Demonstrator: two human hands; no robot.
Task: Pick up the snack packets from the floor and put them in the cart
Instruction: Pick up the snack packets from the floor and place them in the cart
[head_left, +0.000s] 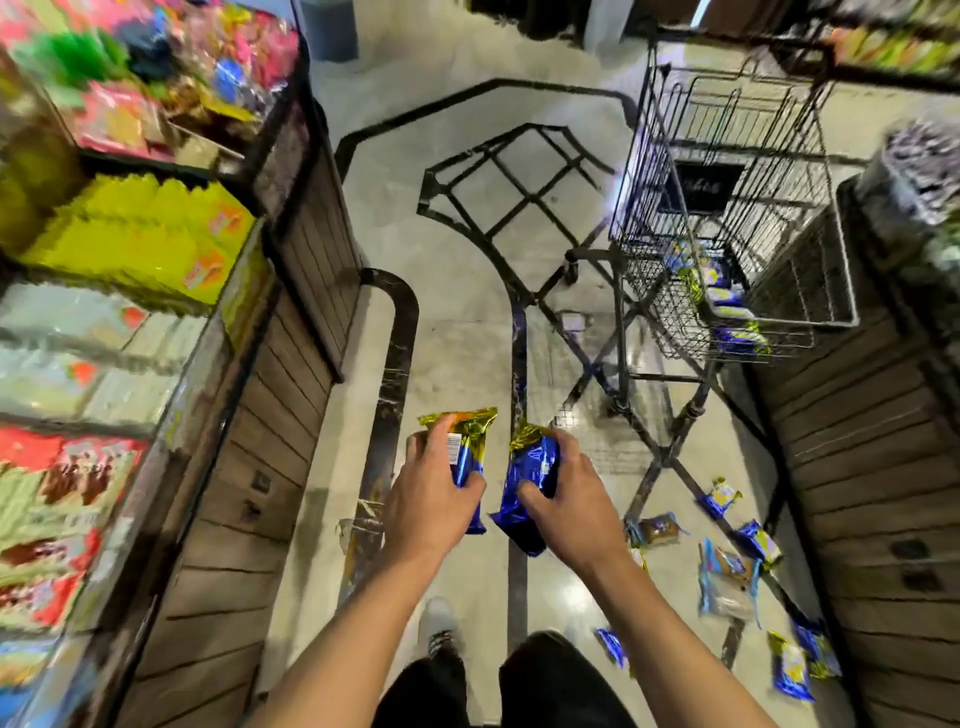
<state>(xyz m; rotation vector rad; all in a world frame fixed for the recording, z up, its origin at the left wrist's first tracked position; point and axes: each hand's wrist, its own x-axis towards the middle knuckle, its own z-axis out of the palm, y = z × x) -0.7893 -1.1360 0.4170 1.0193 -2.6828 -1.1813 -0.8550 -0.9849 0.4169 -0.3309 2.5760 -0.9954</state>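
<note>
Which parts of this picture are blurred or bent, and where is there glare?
Head view: the shelves at the left edge are smeared by blur; wide-angle distortion bends the cart and the floor lines; glare shines on the floor below the cart; both hands' packets stay fairly sharp.

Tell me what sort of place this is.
Most likely a shop aisle, a grocery or convenience store. Shelves stacked with packaged goods line the left side, a wire shopping cart stands ahead on the right, and blue and gold snack packets lie scattered on the polished floor.
</note>
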